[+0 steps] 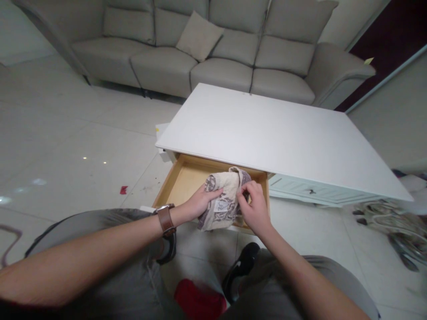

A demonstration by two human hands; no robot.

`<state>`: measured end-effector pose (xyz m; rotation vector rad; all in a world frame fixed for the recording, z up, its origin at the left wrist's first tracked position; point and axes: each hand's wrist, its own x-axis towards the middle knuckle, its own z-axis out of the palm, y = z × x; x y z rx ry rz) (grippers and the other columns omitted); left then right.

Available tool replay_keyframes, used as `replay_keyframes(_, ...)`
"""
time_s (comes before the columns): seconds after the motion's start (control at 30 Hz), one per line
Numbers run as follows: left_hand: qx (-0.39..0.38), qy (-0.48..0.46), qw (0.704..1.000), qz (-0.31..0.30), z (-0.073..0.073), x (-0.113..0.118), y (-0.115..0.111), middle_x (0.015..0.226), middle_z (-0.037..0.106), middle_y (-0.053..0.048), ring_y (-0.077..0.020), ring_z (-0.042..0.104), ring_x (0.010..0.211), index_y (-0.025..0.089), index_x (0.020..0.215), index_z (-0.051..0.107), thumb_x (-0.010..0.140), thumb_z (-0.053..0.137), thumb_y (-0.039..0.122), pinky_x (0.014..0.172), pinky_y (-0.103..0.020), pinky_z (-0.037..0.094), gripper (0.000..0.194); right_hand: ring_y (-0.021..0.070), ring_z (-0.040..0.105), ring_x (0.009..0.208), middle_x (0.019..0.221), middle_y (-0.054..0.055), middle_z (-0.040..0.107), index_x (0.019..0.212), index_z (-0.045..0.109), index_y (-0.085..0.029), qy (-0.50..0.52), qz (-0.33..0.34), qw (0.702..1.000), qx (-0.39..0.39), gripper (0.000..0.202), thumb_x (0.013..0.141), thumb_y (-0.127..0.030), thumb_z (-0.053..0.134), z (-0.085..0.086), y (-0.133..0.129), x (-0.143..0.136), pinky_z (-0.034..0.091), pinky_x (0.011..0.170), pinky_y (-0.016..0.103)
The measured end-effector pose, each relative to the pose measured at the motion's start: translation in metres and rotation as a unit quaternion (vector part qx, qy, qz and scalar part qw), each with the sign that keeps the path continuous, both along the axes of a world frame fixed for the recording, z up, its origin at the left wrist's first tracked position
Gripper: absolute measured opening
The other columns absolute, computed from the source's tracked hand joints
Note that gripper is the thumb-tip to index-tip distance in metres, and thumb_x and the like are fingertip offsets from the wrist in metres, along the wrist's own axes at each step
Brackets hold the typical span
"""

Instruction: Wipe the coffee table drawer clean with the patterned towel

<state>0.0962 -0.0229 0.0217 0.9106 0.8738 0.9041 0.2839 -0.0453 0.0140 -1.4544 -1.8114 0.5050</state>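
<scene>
Two bare forearms (93, 258) come in nearest, above two trousered legs (130, 280). Behind everything stands one grey sofa (170, 66), four seats across, with one loose beige cushion (199, 38). One white table (273, 129) lies before it. Two drawers show along the table's near edge: a wooden-sided open drawer (187, 175), pulled out beside the near left corner, and a closed drawer (293, 186) to its right, bearing one dark knob (312, 191). Two black shoes (245, 262) stand on the floor (66, 120), one red object (200, 300) between them. One brown-strapped watch (165, 220) circles the left wrist.

One folded cloth (228, 191) is held up over the open drawer's front right corner. It is cream, printed in purplish brown, creased and layered, with one pale label (222, 206) low on its face. The left hand (200, 202) clasps its left side, thumb flat across the front; the right hand (255, 209) has thumb and fingertips drawn narrow, pinching its right edge.

Off the table's left edge the floor spreads wide, one red scrap (123, 190) near the open drawer. Between the table's far edge and the sofa the gap is slim.
</scene>
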Motion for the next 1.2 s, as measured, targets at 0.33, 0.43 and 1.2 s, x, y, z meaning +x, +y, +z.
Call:
replay_keyframes(0.33,0.002,0.029,0.998,-0.050,0.005,-0.002,-0.001,0.122,0.075,-0.013,-0.0337,0.068,0.115,0.014,0.124,0.070,0.073,0.082,0.045,0.107,-0.050,0.049,0.061,0.0236,0.048,0.100,0.100,0.007,0.054,0.094,0.057,-0.021,-0.023,0.106,0.994,-0.019,0.007,0.097,-0.021,0.050,-0.007,-0.009,-0.011,0.041,0.089,0.039)
replay_keyframes(0.43,0.067,0.073,0.994,-0.054,0.000,-0.006,0.001,0.128,0.072,-0.012,-0.0316,0.064,0.123,0.016,0.127,0.069,0.070,0.086,0.037,0.114,-0.049,0.043,0.062,0.0251,0.048,0.104,0.104,0.009,0.056,0.101,0.061,-0.020,-0.031,0.128,0.991,-0.022,0.010,0.097,-0.023,0.052,-0.007,-0.013,-0.012,0.042,0.092,0.041)
replay_keyframes(1.2,0.284,0.608,0.693,-0.262,-0.112,-0.039,0.072,0.158,0.046,-0.017,-0.0373,0.047,0.141,0.019,0.158,0.036,0.070,0.075,0.060,0.115,-0.046,0.039,0.105,0.0343,0.057,0.120,0.127,0.015,0.066,0.124,0.066,-0.020,-0.397,0.179,0.855,-0.281,0.039,0.092,-0.038,0.052,-0.024,-0.009,0.022,0.048,0.093,0.046)
